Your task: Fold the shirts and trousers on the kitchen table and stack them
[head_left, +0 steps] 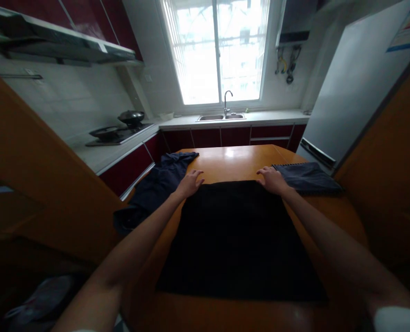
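A black cloth lies spread flat in front of me, its far edge narrower in view than its near edge. I cannot make out what kind of garment or cloth it is. At its far left corner rests my left hand, fingers apart and pointing inward. My right hand is at the far right corner, thumb and fingers also apart. Beside my left arm, dark blue crumpled clothing hangs over the table's left side. A folded dark grey-blue cloth lies just past my right hand.
The wooden table has rounded ends. Beyond it are a counter with a double sink and faucet, under a bright window. Pans stand on the stove at left. A fridge is at right, and wooden door frames flank me.
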{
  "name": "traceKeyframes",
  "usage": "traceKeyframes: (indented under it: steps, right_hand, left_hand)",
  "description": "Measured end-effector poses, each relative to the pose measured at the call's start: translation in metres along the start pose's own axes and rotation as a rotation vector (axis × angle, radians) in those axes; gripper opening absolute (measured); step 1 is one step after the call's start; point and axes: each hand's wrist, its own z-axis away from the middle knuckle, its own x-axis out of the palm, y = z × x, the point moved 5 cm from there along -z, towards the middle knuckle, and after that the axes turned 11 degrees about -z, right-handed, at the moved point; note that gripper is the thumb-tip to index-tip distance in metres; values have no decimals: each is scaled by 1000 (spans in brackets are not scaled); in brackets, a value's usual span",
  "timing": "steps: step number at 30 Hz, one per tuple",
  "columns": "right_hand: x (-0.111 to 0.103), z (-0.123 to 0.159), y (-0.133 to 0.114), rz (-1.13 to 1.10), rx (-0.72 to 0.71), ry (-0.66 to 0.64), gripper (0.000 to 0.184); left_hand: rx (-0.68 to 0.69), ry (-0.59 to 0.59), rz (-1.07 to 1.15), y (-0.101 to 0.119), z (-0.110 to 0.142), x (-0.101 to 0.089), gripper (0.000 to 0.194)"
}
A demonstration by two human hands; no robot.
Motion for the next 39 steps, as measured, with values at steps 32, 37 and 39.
traceKeyframes:
  steps: [32, 37, 39]
  right_hand:
    - [93, 64, -19, -987, 600, -480, 33]
    - [93, 72, -15, -808, 357, -378, 45]
    - [82, 75, -13, -781, 282, -233, 46]
  left_hand:
    - [545, -482, 15, 129, 52, 54, 62]
    - [529, -910, 273, 126, 39, 55, 45]
    - [402, -1108, 368, 117, 36, 64, 36]
